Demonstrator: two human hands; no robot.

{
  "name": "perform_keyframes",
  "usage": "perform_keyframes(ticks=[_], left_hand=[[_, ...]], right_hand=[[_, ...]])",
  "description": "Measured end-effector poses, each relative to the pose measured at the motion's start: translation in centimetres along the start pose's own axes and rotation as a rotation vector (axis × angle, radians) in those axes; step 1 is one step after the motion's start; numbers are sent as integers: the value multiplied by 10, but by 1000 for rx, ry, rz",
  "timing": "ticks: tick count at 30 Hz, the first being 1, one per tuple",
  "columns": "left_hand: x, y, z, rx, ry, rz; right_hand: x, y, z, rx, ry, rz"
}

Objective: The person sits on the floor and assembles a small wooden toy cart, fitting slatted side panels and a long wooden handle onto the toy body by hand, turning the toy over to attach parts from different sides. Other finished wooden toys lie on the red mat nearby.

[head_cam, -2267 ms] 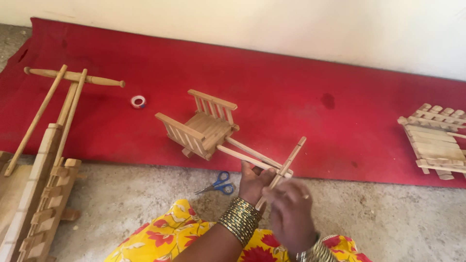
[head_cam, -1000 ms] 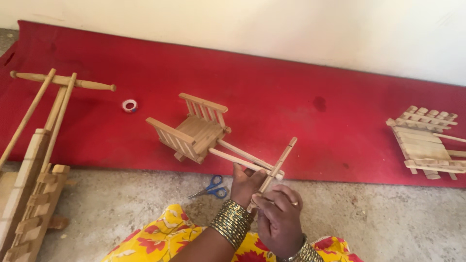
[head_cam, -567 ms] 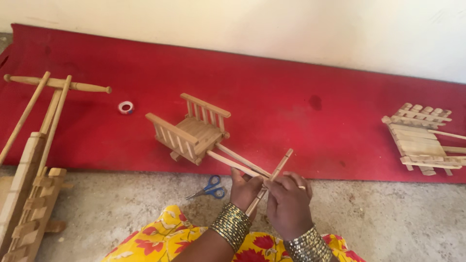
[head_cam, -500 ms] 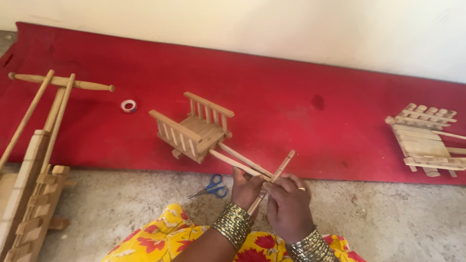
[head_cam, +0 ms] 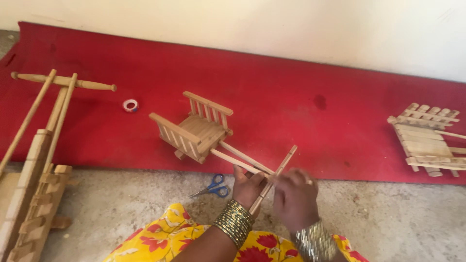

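Blue scissors (head_cam: 212, 186) lie just left of the grip. Left hand (head_cam: 249, 185) pinches the wooden cart (head_cam: 194, 130) shafts and the cross stick (head_cam: 273, 178), cart body up-left of it; right hand (head_cam: 296, 198) is closed on that stick.

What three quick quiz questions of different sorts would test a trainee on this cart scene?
1. True or false: the scissors lie on the red mat.
2. Which hand grips the crossbar from below? A left, B right.
3. Fill in: the tape roll lies between the cart and the ____ frame at left.

Key: 1 false, they lie on the bare floor; 2 A; 3 wooden.
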State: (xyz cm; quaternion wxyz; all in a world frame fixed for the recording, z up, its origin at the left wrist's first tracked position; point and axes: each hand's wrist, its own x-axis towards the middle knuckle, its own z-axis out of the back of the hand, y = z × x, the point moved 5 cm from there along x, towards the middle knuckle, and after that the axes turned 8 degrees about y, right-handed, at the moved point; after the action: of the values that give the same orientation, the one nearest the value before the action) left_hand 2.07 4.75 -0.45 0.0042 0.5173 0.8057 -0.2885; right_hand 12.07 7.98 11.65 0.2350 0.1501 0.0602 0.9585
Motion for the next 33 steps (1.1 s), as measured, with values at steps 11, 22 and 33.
perform_keyframes(ticks=[11, 22, 33], left_hand=[[-8, 3, -20, 113, 122, 81], [-3, 27, 6, 162, 164, 375], [16, 51, 17, 133, 277, 218]], right_hand=[[9, -49, 4, 226, 106, -211], [20, -63, -45, 372, 479, -245], [67, -59, -88, 300, 407, -138]])
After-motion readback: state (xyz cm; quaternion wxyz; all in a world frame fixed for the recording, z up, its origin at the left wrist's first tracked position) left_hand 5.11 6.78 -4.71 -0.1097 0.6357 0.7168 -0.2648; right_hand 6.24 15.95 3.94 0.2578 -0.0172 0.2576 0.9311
